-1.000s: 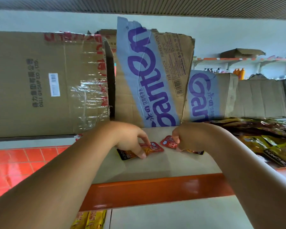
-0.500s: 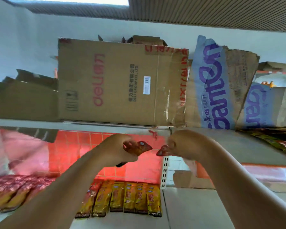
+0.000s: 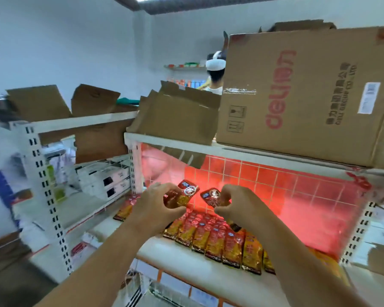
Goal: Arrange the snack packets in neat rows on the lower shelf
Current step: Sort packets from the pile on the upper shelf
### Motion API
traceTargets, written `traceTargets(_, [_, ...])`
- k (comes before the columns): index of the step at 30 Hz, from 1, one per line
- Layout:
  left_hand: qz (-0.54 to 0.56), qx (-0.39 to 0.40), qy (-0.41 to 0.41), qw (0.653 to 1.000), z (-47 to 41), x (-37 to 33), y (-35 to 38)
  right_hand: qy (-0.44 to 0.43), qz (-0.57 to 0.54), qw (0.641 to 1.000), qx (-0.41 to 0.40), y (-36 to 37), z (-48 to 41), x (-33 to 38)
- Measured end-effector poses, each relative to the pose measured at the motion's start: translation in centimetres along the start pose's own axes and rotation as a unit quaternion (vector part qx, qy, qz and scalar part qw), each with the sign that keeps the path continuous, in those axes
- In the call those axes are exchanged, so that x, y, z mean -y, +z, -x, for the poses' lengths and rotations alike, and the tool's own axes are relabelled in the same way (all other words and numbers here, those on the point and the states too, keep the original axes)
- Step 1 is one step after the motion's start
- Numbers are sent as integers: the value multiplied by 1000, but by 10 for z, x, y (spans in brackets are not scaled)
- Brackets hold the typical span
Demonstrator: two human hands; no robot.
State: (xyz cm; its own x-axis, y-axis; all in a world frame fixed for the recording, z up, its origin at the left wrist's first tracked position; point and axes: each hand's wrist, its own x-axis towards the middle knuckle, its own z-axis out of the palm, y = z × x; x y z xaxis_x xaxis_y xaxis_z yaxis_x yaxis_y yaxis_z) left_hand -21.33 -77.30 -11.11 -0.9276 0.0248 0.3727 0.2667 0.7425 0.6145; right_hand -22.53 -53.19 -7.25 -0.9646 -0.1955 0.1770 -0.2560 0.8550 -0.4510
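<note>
Two packets (image 3: 184, 194), off upper shelf (image 3: 186, 147), now above lower shelf (image 3: 186, 269)

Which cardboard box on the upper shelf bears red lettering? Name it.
The large taped brown cardboard box at far right; the torn open brown cartons left of it show none.

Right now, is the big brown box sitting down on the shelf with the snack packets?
No, the big brown box rests on the upper shelf, above the row of snack packets lying on the lower shelf.
</note>
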Motion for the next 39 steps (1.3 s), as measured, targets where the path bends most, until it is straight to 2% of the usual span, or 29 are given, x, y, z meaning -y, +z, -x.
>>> traceTargets(9, [-18,-100,-103,989,28,114,3,-11,-129,992,7,122,-64,39])
traceTargets(14, [-32,-87,-144,985,11,173,14,0,-141,989,44,192,-107,46])
traceTargets(17, [-31,-69,-177,981,-10,207,21,-1,-108,992,60,232,-135,50])
traceTargets(23, [-33,-64,-225,972,-50,255,34,-1,-98,993,70,286,-180,57])
traceTargets(33, [-78,-49,-234,968,-79,318,50,-9,-85,994,70,336,-211,62])
traceTargets(39, [-89,-27,-204,975,-89,351,60,51,-86,990,97,350,-220,68])
